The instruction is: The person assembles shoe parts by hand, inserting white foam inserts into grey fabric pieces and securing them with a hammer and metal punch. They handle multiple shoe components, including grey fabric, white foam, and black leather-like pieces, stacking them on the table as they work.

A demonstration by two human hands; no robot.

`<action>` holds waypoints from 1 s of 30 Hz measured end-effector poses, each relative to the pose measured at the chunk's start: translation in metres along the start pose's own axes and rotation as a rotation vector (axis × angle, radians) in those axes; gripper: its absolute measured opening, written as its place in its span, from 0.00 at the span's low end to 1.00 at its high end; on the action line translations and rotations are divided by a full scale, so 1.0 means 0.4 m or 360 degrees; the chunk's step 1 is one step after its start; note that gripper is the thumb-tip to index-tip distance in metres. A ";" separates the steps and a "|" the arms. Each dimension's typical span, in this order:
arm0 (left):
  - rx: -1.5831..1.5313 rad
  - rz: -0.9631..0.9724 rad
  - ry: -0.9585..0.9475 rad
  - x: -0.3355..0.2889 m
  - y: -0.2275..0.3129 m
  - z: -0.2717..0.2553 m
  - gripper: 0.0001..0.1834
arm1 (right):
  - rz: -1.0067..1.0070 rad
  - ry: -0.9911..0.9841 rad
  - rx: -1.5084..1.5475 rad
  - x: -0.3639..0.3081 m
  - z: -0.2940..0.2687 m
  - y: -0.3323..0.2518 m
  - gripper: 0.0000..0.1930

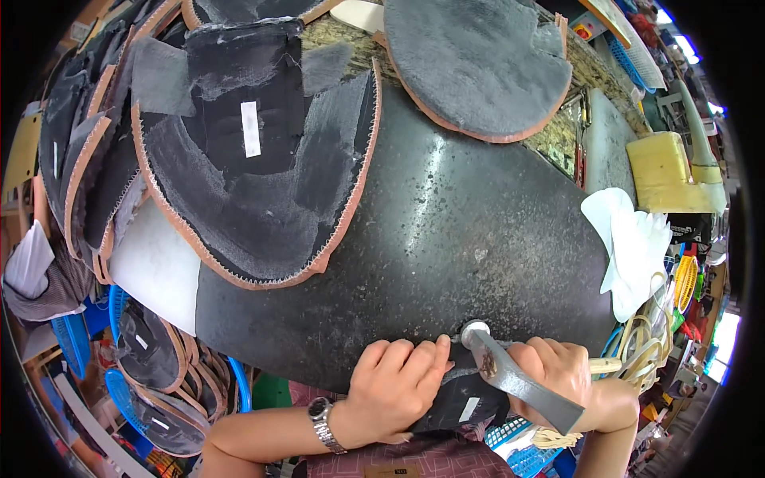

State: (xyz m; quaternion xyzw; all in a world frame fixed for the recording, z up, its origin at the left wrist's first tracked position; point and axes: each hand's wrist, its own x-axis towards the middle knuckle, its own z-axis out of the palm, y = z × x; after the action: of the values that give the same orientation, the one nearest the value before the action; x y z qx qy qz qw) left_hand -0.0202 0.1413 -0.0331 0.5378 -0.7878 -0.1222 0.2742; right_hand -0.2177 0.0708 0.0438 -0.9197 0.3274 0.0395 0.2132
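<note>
My right hand (554, 370) is wrapped round the wooden handle of a hammer (518, 378). Its round steel face rests at the near edge of the black work surface (478, 255), just right of my left fingertips. Fingers bent, my left hand (394, 386) presses on a black panel piece (446, 405) with a white label, which hangs over that edge toward my lap. Part of this piece is hidden under my hands and the hammer. A large black U-shaped panel (263, 199) with a notched tan border lies beyond my left hand.
A grey rounded panel (486, 72) lies at the far side. White gloves (629, 247) and a yellow block (665, 171) sit on the right, above tangled pale strips (637, 346). More bordered panels (76, 151) are stacked at the left, with others (163, 358) in blue baskets below.
</note>
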 end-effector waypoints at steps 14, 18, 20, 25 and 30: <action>0.0594 0.0514 -0.0116 0.002 0.042 -0.006 0.14 | -0.0174 0.0055 -0.0078 0.006 -0.033 0.017 0.16; 0.0799 0.0662 -0.0097 0.011 0.049 0.000 0.14 | -0.0255 -0.0090 -0.0199 0.016 -0.039 0.007 0.17; 0.0867 0.0665 -0.0102 0.011 0.051 0.002 0.14 | -0.0284 -0.0015 -0.0198 0.021 -0.043 0.014 0.17; 0.0794 0.0650 -0.0165 0.012 0.058 -0.010 0.13 | -0.0289 -0.0047 -0.0143 0.019 -0.031 0.013 0.16; 0.0796 0.0647 -0.0101 0.007 0.053 -0.005 0.11 | -0.0309 -0.0097 -0.0299 0.004 -0.021 -0.005 0.15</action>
State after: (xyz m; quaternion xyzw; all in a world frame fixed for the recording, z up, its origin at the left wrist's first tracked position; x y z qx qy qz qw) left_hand -0.0364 0.1473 -0.0201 0.4162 -0.8928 0.1156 0.1276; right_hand -0.2159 0.0679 0.0518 -0.9613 0.2250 0.0771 0.1389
